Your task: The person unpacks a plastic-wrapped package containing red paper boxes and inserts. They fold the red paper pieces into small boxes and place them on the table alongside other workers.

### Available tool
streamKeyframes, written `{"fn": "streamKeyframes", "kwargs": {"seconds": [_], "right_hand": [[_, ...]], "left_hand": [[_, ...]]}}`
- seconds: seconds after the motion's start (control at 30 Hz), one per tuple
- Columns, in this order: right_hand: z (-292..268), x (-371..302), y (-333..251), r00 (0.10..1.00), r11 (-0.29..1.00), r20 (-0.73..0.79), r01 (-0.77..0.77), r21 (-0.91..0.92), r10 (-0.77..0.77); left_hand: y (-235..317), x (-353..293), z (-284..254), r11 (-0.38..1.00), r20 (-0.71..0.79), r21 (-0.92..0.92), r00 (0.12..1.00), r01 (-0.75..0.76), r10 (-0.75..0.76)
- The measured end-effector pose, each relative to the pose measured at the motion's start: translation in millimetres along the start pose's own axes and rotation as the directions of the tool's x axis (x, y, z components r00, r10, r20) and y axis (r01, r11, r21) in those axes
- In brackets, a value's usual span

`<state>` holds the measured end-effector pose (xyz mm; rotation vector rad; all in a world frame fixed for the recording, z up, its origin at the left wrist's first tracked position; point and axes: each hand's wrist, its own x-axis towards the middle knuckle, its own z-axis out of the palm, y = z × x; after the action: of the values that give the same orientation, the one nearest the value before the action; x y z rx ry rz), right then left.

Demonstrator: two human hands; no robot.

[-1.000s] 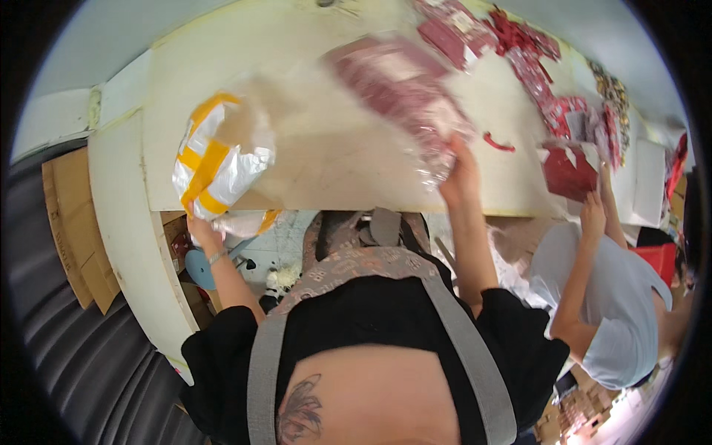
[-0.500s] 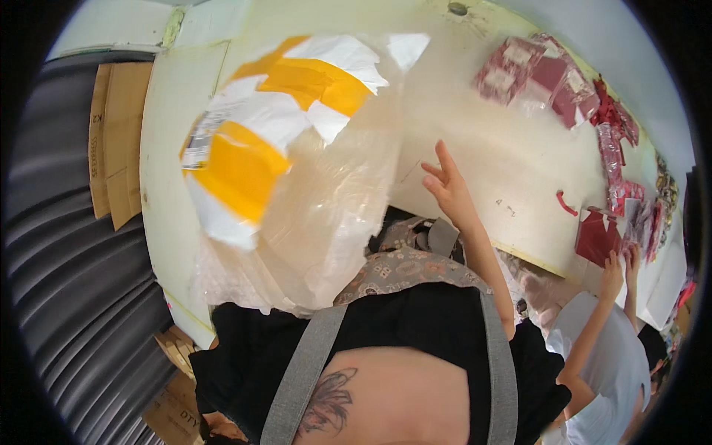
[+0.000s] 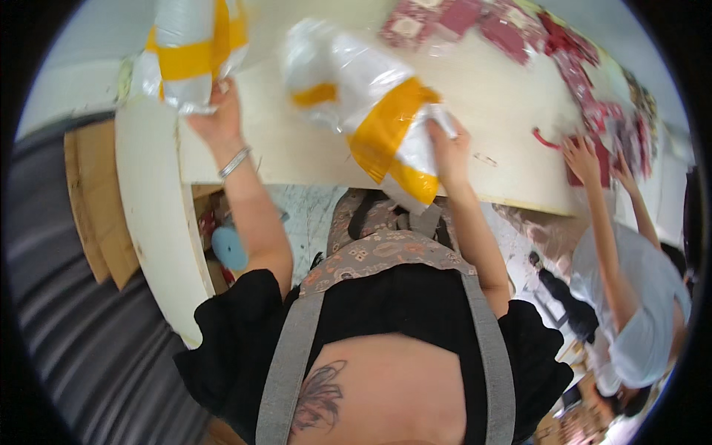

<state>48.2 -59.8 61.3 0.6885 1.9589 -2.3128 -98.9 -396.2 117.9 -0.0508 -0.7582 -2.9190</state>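
Note:
In the upper left, my left hand [image 3: 219, 124] is closed on the near end of a white plastic parcel [image 3: 175, 62] banded with yellow tape. The parcel's far end runs out of the picture. A second white parcel with yellow tape [image 3: 383, 124] is in my right hand [image 3: 450, 154], gripped by its right end. It hangs tilted over the table's near edge, and its far end is smeared by motion. A bracelet [image 3: 235, 162] circles my left wrist.
Several dark red packets in clear wrap [image 3: 512, 26] lie on the pale table [image 3: 311, 159] at the far right. A co-worker's hands [image 3: 586, 159] are on a dark red packet at the right. Folded cardboard [image 3: 100, 200] leans at the left, beside a dark ribbed surface [image 3: 55, 297].
The clear plastic bag that covered much of the view is gone from sight. My left hand has come into view with a parcel, and my right hand, empty before, now grips another.

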Motion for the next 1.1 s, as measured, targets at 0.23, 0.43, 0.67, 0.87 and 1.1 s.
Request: {"fn": "streamKeyframes", "kwargs": {"seconds": [0.23,0.43,0.67,0.87,1.1], "right_hand": [[-100,-77,-39,0.610,0.285,0.123,0.526,-0.802,-0.783],[-120,-106,-45,0.505,0.267,-0.012,0.436,-0.859,-0.863],[-119,-119,-109,0.223,-0.083,0.206,0.459,-0.884,-0.953],[-74,-136,-108,0.257,0.225,0.041,0.904,-0.362,-0.966],[-75,-121,-86,0.644,0.665,-0.190,0.743,-0.075,-0.741]], "left_hand": [[-33,-45,-30,0.850,-0.195,0.466,0.966,0.245,-0.171],[-72,-78,-123,0.347,-0.437,0.803,0.874,0.485,-0.211],[-92,-85,-78,-0.112,0.079,0.990,0.993,-0.089,-0.092],[-101,-141,85,0.057,0.518,0.743,0.518,-0.667,-0.680],[-139,-251,202,0.658,0.541,0.629,-0.376,-0.414,-0.753]]}}
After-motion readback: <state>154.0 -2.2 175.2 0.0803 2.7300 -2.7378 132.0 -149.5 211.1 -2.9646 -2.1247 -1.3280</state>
